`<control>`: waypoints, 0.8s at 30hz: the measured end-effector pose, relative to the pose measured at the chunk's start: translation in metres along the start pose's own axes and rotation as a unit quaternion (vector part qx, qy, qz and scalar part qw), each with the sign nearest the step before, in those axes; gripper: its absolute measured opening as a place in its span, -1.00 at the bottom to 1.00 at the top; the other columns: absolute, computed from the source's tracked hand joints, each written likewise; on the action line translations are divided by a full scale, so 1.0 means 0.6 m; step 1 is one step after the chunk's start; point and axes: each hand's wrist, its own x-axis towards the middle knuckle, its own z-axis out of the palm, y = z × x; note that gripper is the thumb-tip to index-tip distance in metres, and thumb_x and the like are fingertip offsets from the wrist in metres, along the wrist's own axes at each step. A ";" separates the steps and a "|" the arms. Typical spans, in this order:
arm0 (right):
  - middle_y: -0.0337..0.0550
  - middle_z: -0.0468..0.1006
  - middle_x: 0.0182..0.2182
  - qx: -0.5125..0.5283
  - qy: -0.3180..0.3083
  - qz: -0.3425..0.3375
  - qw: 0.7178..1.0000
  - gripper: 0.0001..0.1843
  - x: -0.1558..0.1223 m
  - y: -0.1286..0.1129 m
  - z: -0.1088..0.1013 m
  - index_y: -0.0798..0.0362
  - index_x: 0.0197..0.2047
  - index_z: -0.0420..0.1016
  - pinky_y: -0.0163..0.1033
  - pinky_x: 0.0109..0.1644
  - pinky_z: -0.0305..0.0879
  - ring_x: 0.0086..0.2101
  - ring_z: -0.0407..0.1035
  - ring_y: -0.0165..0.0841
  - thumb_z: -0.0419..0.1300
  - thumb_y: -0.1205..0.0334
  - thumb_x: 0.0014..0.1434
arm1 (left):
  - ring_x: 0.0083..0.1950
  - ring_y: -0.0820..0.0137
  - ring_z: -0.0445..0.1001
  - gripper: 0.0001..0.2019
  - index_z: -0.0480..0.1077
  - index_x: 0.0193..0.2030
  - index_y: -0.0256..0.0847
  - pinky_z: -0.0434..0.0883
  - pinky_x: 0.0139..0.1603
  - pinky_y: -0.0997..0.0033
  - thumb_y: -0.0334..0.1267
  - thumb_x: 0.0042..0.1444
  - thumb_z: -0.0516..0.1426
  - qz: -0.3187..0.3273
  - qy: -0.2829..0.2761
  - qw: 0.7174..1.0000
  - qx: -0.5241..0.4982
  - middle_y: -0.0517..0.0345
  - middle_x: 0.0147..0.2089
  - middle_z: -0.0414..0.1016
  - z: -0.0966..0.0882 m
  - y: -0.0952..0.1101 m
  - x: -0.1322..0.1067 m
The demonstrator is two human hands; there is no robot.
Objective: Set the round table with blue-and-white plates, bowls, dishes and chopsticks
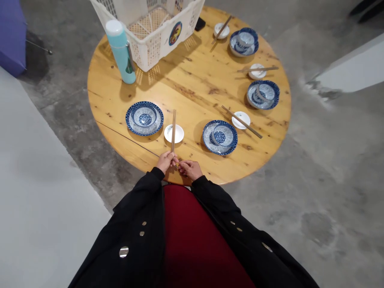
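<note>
My left hand is at the table's near edge, its fingers closed round the near ends of a pair of wooden chopsticks. Their far part lies across a small white dish. Close beside it, my right hand has its fingers pinched together near the left fingertips; whatever is between them is too small to make out. Left of the dish sits a blue-patterned plate with a glass-like bowl on it. A similar plate with a bowl stands to the right.
Another dish with chopsticks lies right on the round wooden table. Further settings, with a blue plate and a blue bowl, follow the right rim. A white basket and turquoise flask stand at the far left.
</note>
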 end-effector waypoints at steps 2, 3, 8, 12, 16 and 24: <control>-0.19 0.50 -0.59 0.004 -0.001 0.004 1.000 -0.68 0.000 0.001 0.001 0.11 -0.47 0.48 -0.39 -0.60 0.20 -0.61 0.30 -0.47 0.23 -0.01 -0.13 | -0.64 0.62 0.30 -0.83 0.36 -0.35 -0.31 0.13 -0.60 0.61 -0.26 0.23 0.11 0.001 0.006 1.000 -0.002 0.20 -0.54 0.47 -0.001 0.000 0.000; -0.19 0.50 -0.59 0.006 -0.001 0.005 1.000 -0.68 0.000 0.001 0.001 0.11 -0.48 0.47 -0.40 -0.60 0.20 -0.62 0.30 -0.48 0.23 -0.01 -0.13 | -0.64 0.62 0.29 -0.82 0.36 -0.35 -0.31 0.13 -0.60 0.60 -0.25 0.22 0.12 0.000 0.009 1.000 -0.003 0.20 -0.54 0.47 -0.002 0.001 0.000; -0.24 0.46 -0.62 0.024 -0.002 0.011 1.000 -0.69 0.001 0.004 0.003 0.12 -0.47 0.47 -0.41 -0.61 0.19 -0.64 0.28 -0.50 0.25 0.01 -0.14 | -0.64 0.62 0.30 -0.82 0.36 -0.34 -0.31 0.14 -0.60 0.61 -0.24 0.23 0.12 -0.005 0.010 1.000 -0.004 0.20 -0.53 0.48 -0.003 0.003 0.000; -0.24 0.46 -0.61 0.030 0.001 0.010 1.000 -0.69 0.000 0.005 0.003 0.13 -0.46 0.47 -0.42 -0.62 0.16 -0.64 0.28 -0.50 0.26 0.02 -0.15 | -0.64 0.63 0.30 -0.83 0.35 -0.33 -0.31 0.14 -0.61 0.62 -0.25 0.23 0.12 -0.005 0.005 1.000 -0.003 0.20 -0.53 0.48 -0.003 0.003 0.001; -0.22 0.48 -0.60 0.019 0.001 0.007 1.000 -0.67 0.001 0.006 0.001 0.13 -0.46 0.47 -0.42 -0.62 0.17 -0.63 0.28 -0.50 0.27 0.00 -0.13 | -0.64 0.62 0.30 -0.82 0.36 -0.33 -0.31 0.15 -0.62 0.63 -0.24 0.24 0.12 -0.005 0.004 1.000 0.000 0.19 -0.53 0.48 -0.005 0.003 0.002; -0.20 0.50 -0.58 0.019 0.011 0.006 1.000 -0.65 0.002 0.011 0.002 0.11 -0.43 0.47 -0.42 -0.60 0.20 -0.62 0.30 -0.50 0.26 -0.03 -0.13 | -0.62 0.60 0.36 -0.75 0.36 -0.33 -0.31 0.19 -0.61 0.63 -0.15 0.25 0.13 -0.013 0.001 1.000 0.014 0.16 -0.51 0.49 -0.007 0.004 0.003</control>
